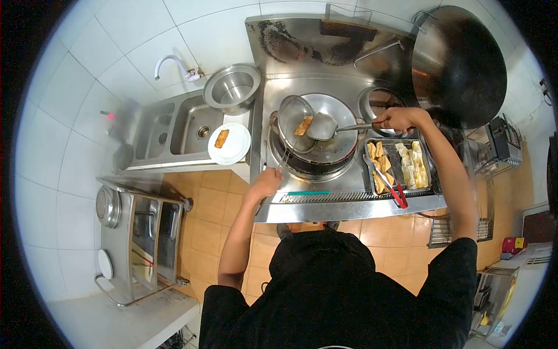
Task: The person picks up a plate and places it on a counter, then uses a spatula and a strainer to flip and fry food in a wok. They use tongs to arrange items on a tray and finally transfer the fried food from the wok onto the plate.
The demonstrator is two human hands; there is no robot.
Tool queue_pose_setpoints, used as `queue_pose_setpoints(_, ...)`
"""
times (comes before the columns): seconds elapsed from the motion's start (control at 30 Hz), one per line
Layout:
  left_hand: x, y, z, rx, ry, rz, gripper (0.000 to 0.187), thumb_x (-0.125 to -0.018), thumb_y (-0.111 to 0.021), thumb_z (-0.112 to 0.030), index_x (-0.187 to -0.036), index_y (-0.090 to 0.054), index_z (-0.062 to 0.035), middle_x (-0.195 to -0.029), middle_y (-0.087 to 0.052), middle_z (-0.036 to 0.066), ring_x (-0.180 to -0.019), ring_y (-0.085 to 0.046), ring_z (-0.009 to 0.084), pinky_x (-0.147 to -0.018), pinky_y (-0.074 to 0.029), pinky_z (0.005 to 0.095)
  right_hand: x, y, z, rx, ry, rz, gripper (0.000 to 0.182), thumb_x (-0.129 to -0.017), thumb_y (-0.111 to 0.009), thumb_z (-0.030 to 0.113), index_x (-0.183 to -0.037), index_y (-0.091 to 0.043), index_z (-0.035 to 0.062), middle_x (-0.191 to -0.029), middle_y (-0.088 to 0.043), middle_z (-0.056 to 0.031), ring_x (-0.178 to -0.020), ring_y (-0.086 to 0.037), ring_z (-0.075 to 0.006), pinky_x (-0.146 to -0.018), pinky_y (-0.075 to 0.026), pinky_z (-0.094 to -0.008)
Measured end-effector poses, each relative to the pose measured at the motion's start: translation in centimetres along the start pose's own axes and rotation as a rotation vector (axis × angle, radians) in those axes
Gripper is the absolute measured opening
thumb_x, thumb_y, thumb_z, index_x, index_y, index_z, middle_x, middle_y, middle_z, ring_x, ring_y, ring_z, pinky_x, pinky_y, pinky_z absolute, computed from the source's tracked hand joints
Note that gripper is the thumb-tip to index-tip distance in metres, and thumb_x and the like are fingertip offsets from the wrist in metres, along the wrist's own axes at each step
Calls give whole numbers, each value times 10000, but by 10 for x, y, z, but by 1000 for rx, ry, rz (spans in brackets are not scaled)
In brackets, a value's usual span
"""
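Observation:
My left hand [267,183] is wrapped around the thin handle of a round mesh strainer [289,110], which is held over the left side of the wok [343,107] on the burner. In the strainer lies one golden-brown fried piece [303,125]. My right hand [398,119] is closed around the handle of a metal wok spatula [322,126]. Its broad head is right beside the fried piece, overlapping the strainer's right rim in this view. The inside of the wok below the strainer is partly hidden.
Right of the wok sits a metal tray [431,187] of yellow and pale pieces, with red-handled tongs [400,196] across it. A white plate [240,153] holding one browned piece stands left, near a steel pot [232,87] and the sink [195,125]. A large dark wok [459,67] leans behind right.

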State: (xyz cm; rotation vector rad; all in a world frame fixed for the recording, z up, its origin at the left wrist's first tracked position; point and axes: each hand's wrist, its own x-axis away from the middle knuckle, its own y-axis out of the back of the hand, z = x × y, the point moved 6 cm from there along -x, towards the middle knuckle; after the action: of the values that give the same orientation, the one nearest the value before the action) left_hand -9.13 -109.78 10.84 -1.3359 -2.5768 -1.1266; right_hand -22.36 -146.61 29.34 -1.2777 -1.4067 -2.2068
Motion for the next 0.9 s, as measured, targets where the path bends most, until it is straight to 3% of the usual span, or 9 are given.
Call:
queue_pose_setpoints(0.07, 6, -1, -1, 111, 60, 18, 412, -1016, -429, -275, -802, -583, 41, -558, -565, 119, -388, -524, 216, -387, -387, 378, 3, 0, 2, 12, 23, -12, 408, -1000, -472, 331, -1403, -527, 320, -612, -460, -4, -447, -439, -105, -385, -388, -262)
queue_pose_setpoints(0.3, 1, -7, 8, 81, 28, 13, 408, -1021, -433, -292, -821, -572, 35, -567, -548, 100, -394, -500, 189, -386, -380, 361, 12, 10, 18, 56, 75, -86, 425, -989, -451, 258, -1405, -531, 285, -595, -474, -9, -441, -457, -117, -374, -384, -282)
queue_pose_setpoints(0.37, 6, -4, 4, 47, 102, 45, 392, -986, -459, -315, -908, -631, 29, -762, -659, 232, -688, -660, 340, -643, -490, 429, 10, 13, 23, 49, 162, -106, 446, -982, -434, 222, -1418, -519, 251, -588, -492, -23, -425, -449, -127, -372, -381, -301)
queue_pose_setpoints(0.4, 7, -3, 1, 46, 100, 42, 392, -986, -459, -315, -908, -631, 29, -762, -659, 232, -688, -660, 340, -643, -490, 429, 10, 12, 25, 49, 164, -110, 446, -982, -434, 222, -1418, -519, 251, -588, -492, -23, -425, -449, -127, -372, -381, -301)
queue_pose_setpoints(0.47, 9, -10, -1, 316, 208, 151, 344, -1004, -448, -311, -876, -570, -16, -646, -581, 105, -508, -552, 202, -456, -407, 351, 8, 16, 25, 33, 105, -158, 444, -985, -447, 229, -1423, -516, 231, -618, -533, -37, -473, -483, -132, -418, -402, -301)
queue_pose_setpoints(0.6, 20, -13, -10, 486, 259, 205, 328, -1029, -426, -332, -859, -502, -63, -596, -452, -3, -437, -388, 87, -379, -281, 275, 4, 21, 24, 215, 316, -253, 436, -985, -465, 221, -1418, -523, 211, -688, -583, -34, -531, -514, -134, -473, -417, -300)
queue_pose_setpoints(0.7, 21, -27, -6, 584, 258, 292, 357, -1042, -407, -366, -860, -492, -71, -594, -433, -18, -431, -355, 84, -391, -282, 269, 23, 18, 18, 28, 236, -296, 418, -996, -482, 220, -1410, -526, 184, -845, -665, -77, -684, -586, -158, -616, -474, -299)
queue_pose_setpoints(0.77, 23, -35, -4, 646, 278, 302, 307, -1034, -427, -354, -895, -515, -95, -614, -418, -37, -464, -344, 62, -405, -272, 253, 22, 17, 3, 38, 325, -435, 399, -999, -494, 317, -1360, -563, 164, -1277, -620, -178, -1080, -636, -342, -938, -484, -384)
queue_pose_setpoints(0.9, 34, -46, -9, 674, 320, 297, 294, -1032, -433, -342, -887, -504, -96, -612, -413, -38, -462, -348, 61, -390, -262, 253, 24, -11, -20, -125, 398, -566, 416, -995, -506, 302, -1382, -541, 155, -1308, -605, -170, -1194, -586, -338, -1005, -447, -379)
